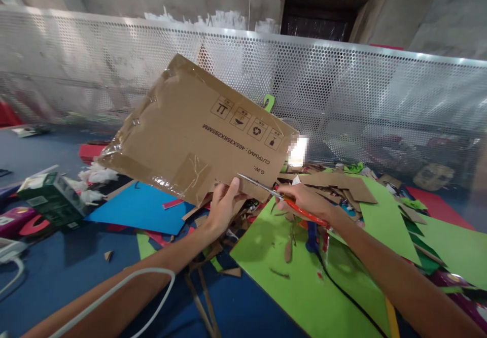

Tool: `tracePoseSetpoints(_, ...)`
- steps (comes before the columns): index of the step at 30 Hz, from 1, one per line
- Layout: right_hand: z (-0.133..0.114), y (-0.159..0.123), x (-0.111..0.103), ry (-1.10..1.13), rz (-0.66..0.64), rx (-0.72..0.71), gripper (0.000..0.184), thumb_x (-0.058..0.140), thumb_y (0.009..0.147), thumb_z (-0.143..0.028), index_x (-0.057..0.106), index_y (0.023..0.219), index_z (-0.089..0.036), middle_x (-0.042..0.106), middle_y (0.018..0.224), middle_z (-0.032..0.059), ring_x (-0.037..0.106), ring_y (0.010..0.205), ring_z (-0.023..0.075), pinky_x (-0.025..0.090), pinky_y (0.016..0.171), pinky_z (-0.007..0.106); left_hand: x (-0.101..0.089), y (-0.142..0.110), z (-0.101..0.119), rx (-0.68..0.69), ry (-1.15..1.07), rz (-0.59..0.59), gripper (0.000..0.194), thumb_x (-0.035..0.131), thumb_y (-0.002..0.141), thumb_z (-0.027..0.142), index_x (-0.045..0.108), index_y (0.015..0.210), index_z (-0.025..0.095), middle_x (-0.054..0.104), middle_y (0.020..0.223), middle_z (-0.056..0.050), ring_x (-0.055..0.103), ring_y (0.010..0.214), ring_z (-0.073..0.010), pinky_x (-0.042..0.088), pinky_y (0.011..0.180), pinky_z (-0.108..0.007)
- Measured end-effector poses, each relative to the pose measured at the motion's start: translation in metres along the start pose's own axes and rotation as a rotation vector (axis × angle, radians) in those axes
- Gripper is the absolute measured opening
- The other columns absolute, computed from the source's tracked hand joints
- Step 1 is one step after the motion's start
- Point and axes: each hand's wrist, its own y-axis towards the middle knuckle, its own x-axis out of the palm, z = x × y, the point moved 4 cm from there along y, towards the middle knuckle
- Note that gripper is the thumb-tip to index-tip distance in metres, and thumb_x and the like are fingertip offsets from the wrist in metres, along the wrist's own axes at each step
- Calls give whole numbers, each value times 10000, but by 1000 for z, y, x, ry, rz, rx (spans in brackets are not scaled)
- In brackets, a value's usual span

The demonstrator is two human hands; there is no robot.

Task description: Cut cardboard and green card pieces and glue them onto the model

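Note:
A large printed piece of cardboard [182, 120], taped along its left side, is tilted up above the table. My left hand [223, 203] grips its lower edge, thumb on the printed face and fingers hidden behind. In my right hand [304, 201] is a pair of scissors [300, 210] with orange-red handles. The metal blades point left and lie across the lower right part of the cardboard, near my left thumb. Whether the blades are cutting into it, I cannot tell.
Light green sheets [266, 257] and cardboard scraps [342, 183] cover the right side. A blue sheet [144, 211] and a green box [53, 201] lie left. A blue tool with a black cord [312, 239] rests on the green sheet. Behind stands a perforated metal screen [361, 89]. A white cable [114, 282] crosses my left forearm.

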Motion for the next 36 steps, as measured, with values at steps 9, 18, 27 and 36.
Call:
tracePoseSetpoints(9, -5, -2, 2, -11, 23, -14, 474, 620, 891, -655, 619, 892, -181, 550, 745, -9, 460, 660, 152, 316, 624, 263, -3, -1, 4, 63, 94, 34, 475, 824, 749, 620, 624, 775, 189, 676, 731, 13, 647, 649, -157, 607, 682, -328)
tracePoseSetpoints(18, -6, -1, 8, -6, 37, 7, 423, 640, 920, -602, 600, 831, -191, 568, 749, -5, 490, 677, 153, 319, 631, 260, -5, -5, -3, 62, 209, -16, 502, 753, 812, 653, 690, 887, 160, 725, 788, -31, 703, 729, -199, 595, 682, -324)
tracePoseSetpoints(27, -12, -2, 9, -8, 85, 11, 454, 652, 906, -616, 558, 751, -200, 479, 658, -33, 422, 632, 138, 297, 621, 267, -4, -2, -5, 39, 170, 18, 518, 759, 788, 677, 594, 735, 188, 618, 621, 28, 641, 550, -162, 588, 597, -320)
tracePoseSetpoints(36, -8, -1, 11, -60, 177, 46, 526, 724, 840, -630, 423, 1017, -237, 627, 810, 11, 582, 731, 221, 360, 662, 293, -1, -3, -2, 16, 167, -23, 525, 773, 774, 674, 598, 744, 179, 664, 625, 4, 686, 562, -187, 588, 599, -329)
